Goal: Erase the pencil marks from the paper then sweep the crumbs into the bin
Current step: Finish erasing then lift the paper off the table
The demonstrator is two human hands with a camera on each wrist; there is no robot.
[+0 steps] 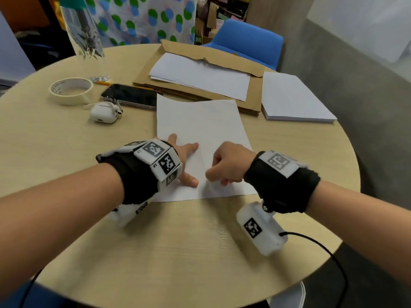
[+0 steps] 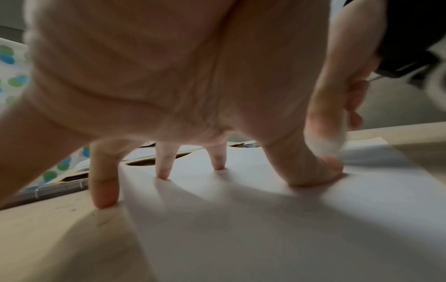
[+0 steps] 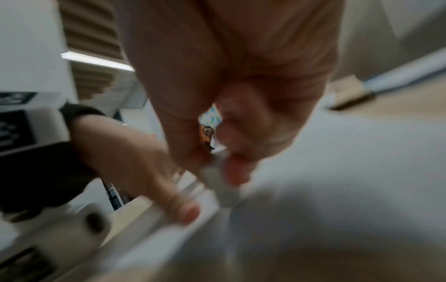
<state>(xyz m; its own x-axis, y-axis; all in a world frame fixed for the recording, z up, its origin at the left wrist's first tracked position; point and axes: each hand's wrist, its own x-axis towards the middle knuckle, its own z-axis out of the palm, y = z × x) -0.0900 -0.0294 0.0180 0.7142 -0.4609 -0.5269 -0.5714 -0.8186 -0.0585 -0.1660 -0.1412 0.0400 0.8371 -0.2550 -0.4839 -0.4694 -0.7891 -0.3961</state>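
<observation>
A white sheet of paper [image 1: 200, 130] lies on the round wooden table [image 1: 66, 152]; no pencil marks show on it from the head view. My left hand [image 1: 185, 162] presses flat on the sheet's left edge with spread fingers [image 2: 164, 167], and its little finger [image 2: 105, 190] is on the wood. My right hand [image 1: 224, 165] is curled and pinches a white eraser [image 3: 222, 181] against the lower middle of the paper [image 3: 350, 152]. The eraser [image 2: 325, 141] also shows blurred beside my left thumb [image 2: 321, 171]. No bin is in view.
Behind the sheet lie a brown envelope with white sheets [image 1: 200, 74], a paper stack [image 1: 293, 98] at right, a phone [image 1: 131, 95], a white earbud case [image 1: 103, 113], a tape roll [image 1: 71, 90], a pencil [image 1: 103, 83] and a clear bottle [image 1: 84, 36]. A blue chair [image 1: 246, 41] stands beyond.
</observation>
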